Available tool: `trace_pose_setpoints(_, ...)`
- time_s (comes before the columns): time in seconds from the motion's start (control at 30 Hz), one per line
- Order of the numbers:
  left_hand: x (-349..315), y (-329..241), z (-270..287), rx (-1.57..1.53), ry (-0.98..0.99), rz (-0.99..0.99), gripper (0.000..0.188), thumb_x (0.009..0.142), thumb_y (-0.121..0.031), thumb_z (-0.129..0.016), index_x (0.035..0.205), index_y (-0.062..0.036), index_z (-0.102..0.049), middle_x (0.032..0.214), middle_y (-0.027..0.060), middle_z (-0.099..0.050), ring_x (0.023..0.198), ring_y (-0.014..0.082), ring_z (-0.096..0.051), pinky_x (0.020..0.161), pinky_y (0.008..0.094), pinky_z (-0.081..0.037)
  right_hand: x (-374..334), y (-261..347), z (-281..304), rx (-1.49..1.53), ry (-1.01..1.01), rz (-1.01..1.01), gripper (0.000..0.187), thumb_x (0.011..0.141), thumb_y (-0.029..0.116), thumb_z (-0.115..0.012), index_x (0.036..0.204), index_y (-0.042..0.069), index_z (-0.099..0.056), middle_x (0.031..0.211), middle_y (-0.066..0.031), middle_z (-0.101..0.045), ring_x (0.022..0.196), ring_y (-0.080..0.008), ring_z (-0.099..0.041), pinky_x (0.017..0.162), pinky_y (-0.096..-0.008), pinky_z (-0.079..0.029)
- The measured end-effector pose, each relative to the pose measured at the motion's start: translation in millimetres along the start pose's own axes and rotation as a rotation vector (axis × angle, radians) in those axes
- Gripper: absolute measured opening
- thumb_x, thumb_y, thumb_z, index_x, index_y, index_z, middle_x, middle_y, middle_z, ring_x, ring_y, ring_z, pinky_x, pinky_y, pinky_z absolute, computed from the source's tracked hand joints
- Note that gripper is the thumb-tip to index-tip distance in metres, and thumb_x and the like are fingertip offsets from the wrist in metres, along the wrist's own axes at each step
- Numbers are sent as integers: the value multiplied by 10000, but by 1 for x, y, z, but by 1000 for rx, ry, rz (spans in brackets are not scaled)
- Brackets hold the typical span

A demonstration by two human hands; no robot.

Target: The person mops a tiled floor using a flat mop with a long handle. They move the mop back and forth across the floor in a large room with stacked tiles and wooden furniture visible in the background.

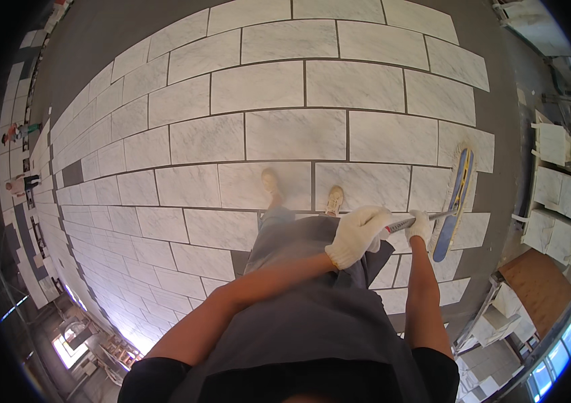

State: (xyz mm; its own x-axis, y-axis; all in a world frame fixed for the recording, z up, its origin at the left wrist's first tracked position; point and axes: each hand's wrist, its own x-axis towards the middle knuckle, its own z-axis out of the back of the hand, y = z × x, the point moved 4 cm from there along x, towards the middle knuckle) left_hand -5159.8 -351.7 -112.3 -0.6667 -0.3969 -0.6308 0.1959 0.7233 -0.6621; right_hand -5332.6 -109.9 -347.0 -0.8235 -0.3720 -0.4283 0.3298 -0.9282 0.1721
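Note:
In white knitted gloves, both my hands are closed around the grey pole (402, 225) of a dust mop. My left hand (360, 236) grips it near its end, in front of my dark apron. Farther to the right, my right hand (420, 227) wraps the pole closer to the mop head. The long, flat blue mop head (445, 236) has yellow on top and a pale fringe. It lies on white marble-look tiles (379, 134), near the right side of the tiled area.
Dark gaps separate the tiles, and grey floor (494, 154) borders them. Pale slabs (554, 181) stand stacked along the right, near a brown board (537, 290). My shoes (334, 200) rest on the tiles. Two people (22, 184) are far off at the left.

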Motion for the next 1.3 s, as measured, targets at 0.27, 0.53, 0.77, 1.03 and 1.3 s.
trace_pose_setpoints(0.27,-58,-61,80,12,-16,102,228,993,-236,-644,942,-17,-684,709,41,-610,510,62,-470,463,252,-348,-37,48,-51,64,194,197,291,852,144,-727,1142,166,-729,1133,-132,-722,1091,-349,-673,933,-408,-532)
trace_pose_setpoints(0.53,-170,-185,229,189,103,-79,267,985,-300,-622,923,-53,-704,716,33,-630,533,90,-514,487,256,-387,-106,206,-131,392,298,313,276,804,86,-715,1071,20,-707,1015,-139,-737,903,-242,-700,824,-375,-551)
trace_pose_setpoints(0.77,-247,-245,326,276,208,-250,312,921,-314,-604,917,-8,-666,745,120,-624,635,207,-580,602,361,-478,-164,384,-156,122,236,354,371,847,-8,-661,1212,60,-677,1088,-80,-722,1000,-210,-682,851,-344,-552)
trace_pose_setpoints(1.03,-236,-277,411,270,92,-411,329,932,-373,-613,970,-59,-703,783,83,-675,589,147,-588,540,311,-458,-192,465,-174,130,185,337,328,871,104,-662,1196,86,-693,1099,-95,-725,1048,-245,-672,902,-374,-532)
trace_pose_setpoints(1.3,-164,-297,511,301,213,-401,283,952,-282,-583,917,-23,-694,757,108,-690,600,153,-624,548,317,-457,-188,520,-197,189,14,170,308,895,215,-664,1181,112,-709,1110,-109,-727,1095,-280,-661,953,-405,-512)
